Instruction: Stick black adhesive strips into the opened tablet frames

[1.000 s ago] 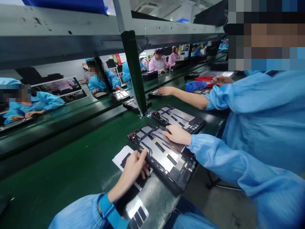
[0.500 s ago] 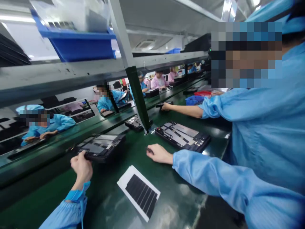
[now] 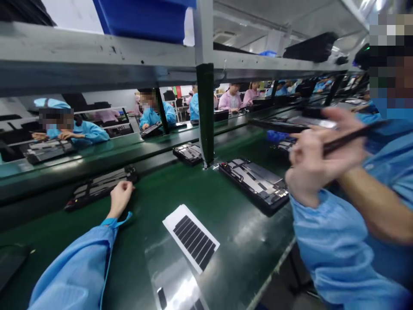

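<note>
In your head camera's view, your left hand (image 3: 121, 198) has its fingers curled and the tips close together, just beside the near end of the left device (image 3: 100, 186) on the green bench (image 3: 151, 198); you may be steadying or releasing it, but I cannot tell if you touch it. Your right hand (image 3: 305, 170) is raised and blurred, overlapping a co-worker's hand (image 3: 348, 159) and a long dark object (image 3: 368, 130); whether your fingers are apart or clamped on it, and who holds it, I cannot tell. The right device (image 3: 254, 183) lies open side up, probably so its inside is easy to reach. Between your two sides lies a white sheet (image 3: 175, 216), likely put there to be handy for either hand. As for containers, the device's black shell holds silvery panels, dark strips and cabling; the white sheet carries a row of black strips (image 3: 193, 241). On the shelf (image 3: 80, 51), a large blue bin (image 3: 145, 19) is cut off by the frame, its contents hidden; a small blue bin (image 3: 276, 136) sits beyond the right device, its inside unclear.
</note>
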Demonstrator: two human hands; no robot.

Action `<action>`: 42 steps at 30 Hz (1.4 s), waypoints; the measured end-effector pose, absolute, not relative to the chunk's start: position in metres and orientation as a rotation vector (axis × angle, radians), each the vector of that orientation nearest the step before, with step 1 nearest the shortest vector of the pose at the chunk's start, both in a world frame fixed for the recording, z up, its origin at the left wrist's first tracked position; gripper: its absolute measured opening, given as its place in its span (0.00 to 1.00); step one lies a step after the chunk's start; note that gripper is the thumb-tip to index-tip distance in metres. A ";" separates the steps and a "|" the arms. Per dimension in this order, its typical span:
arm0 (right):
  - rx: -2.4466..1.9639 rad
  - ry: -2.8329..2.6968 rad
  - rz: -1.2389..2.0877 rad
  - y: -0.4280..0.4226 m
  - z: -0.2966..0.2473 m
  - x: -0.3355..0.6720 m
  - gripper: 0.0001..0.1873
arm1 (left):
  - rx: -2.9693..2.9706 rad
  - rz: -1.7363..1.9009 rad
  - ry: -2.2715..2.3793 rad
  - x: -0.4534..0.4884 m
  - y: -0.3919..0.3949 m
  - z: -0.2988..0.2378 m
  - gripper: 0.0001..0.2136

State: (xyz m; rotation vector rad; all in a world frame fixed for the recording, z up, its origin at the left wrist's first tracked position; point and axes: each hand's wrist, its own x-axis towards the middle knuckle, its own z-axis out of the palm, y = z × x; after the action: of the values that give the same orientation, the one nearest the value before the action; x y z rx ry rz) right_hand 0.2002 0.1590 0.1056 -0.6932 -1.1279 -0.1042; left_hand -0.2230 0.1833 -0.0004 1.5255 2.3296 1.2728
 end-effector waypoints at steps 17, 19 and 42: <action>-1.360 -1.198 1.286 0.319 -0.002 -0.004 0.16 | 2.573 0.331 1.408 -0.118 0.050 -0.027 0.24; -1.334 -1.106 1.309 0.331 -0.005 -0.015 0.16 | 2.556 0.336 1.393 -0.122 0.049 -0.023 0.24; -1.015 -1.257 1.814 0.154 -0.018 0.088 0.22 | 2.561 0.256 1.467 -0.104 0.046 -0.015 0.20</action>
State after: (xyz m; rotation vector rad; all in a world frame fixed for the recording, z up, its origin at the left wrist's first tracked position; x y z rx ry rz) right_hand 0.0878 0.1542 -0.0180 -1.0149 -1.2568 1.8143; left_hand -0.1037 0.0465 -0.0147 2.5614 1.4667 0.2562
